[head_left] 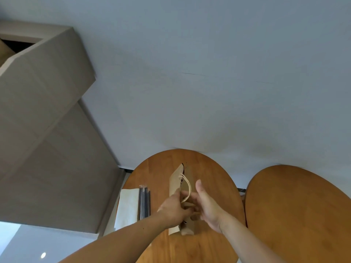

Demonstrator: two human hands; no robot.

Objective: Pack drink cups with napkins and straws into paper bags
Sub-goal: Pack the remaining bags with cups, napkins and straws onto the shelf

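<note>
Two hands meet over a flat kraft paper bag [175,182] that lies on the round wooden worktop [157,168], its twisted cord handles [187,184] looped up toward the person. The left hand [173,206] has its fingers [178,194] curled around the bag's edge near the mouth, gripping paper; the right hand [207,207] is half open with the thumb raised, its fingers tucked in at the handles (whether they actually pinch the cord I cannot tell). The bag should handle as light, thin and creasable, stiff only along its folds, so the mouth rim looks like the best place to hold while spreading it; pulling by the cords alone might tear their glued ends. To the left lie a stack of white napkins [128,204], soft and matte, and touching them a row of dark straws [144,202] in glossy wrappers, slim and likely slippery. A second round worktop [296,205] stands just beside. No cups are visible.
</note>
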